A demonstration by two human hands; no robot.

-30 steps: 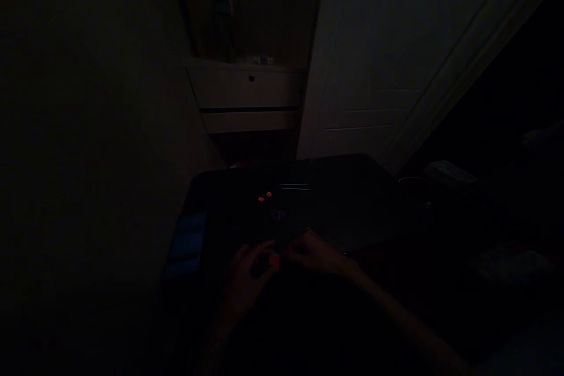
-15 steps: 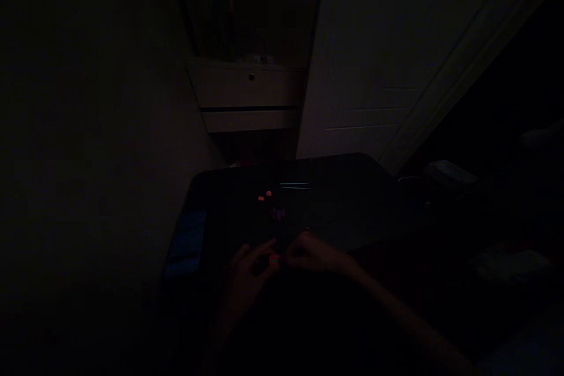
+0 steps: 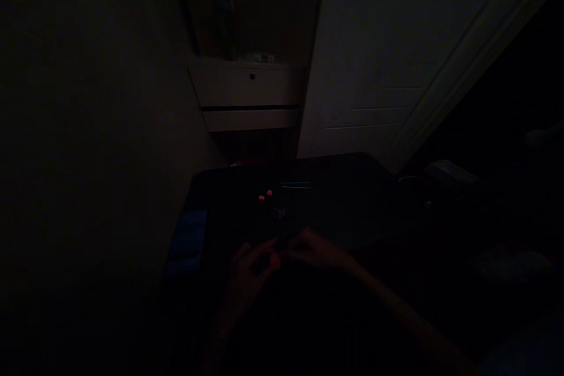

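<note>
The room is very dark. My left hand point(image 3: 247, 276) and my right hand point(image 3: 315, 252) meet over the near part of a dark table point(image 3: 352, 211). Between their fingertips sits a small red piece point(image 3: 275, 259); the left fingers are curled round it and the right fingers pinch beside it. Two more small red pieces point(image 3: 265, 195) lie farther back on the table, with a faint purple piece point(image 3: 278, 213) just behind my hands. A thin pale rod point(image 3: 295, 185) lies beyond them.
A blue flat object point(image 3: 188, 241) lies at the table's left edge. Behind the table stands a pale drawer unit point(image 3: 249, 94) with a knob, and a white door point(image 3: 388, 59) to its right. Dim shapes point(image 3: 445, 173) sit at the right.
My hands have closed in slightly around the red piece, and the view has shifted a little. Nothing else on the table has moved.
</note>
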